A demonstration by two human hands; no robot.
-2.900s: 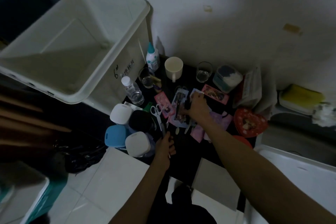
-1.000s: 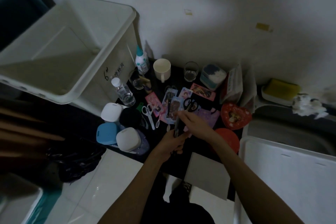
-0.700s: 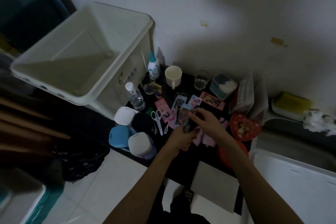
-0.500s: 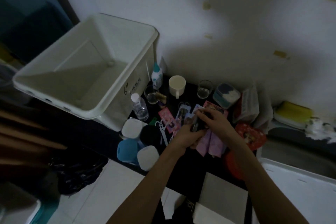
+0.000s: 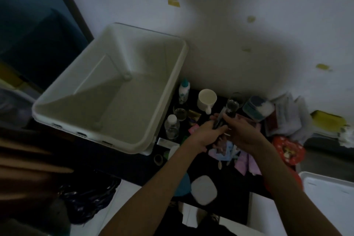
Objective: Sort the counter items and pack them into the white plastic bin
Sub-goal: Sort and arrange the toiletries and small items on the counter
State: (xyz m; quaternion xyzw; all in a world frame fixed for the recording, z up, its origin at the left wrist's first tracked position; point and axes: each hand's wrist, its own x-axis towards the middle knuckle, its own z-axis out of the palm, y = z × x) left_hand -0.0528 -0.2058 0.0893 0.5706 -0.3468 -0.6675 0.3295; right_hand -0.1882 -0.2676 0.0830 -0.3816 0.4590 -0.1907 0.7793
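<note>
Looking for writing gets you nothing: the blue-capped bottle (image 5: 184, 90) by the wall has a printed label, but it is too blurred to read. Your left hand (image 5: 206, 134) and right hand (image 5: 242, 134) meet above the dark counter (image 5: 229, 193), both forearms reaching in from the bottom edge and angling together. Both hands are wrapped around one bundle of thin dark items (image 5: 224, 119) (what they are is too dim to tell), which sticks up and away from your knuckles toward the wall. The white bin (image 5: 168, 101) stands just to the left of your hands, its mouth open and tipped toward you, and nothing shows inside it. Between the bin and your hands stand a clear bottle with a white cap (image 5: 172, 125) and a small glass (image 5: 180, 114). A cream mug (image 5: 207, 99) sits near the wall, with a tub of cotton pads (image 5: 257, 108) to its right. Pink and blue cards (image 5: 229, 151) lie on the counter below your hands, and a red heart-shaped tin (image 5: 287, 149) sits off to the right. A white rounded box (image 5: 204, 189) rests near the counter's front edge.
</note>
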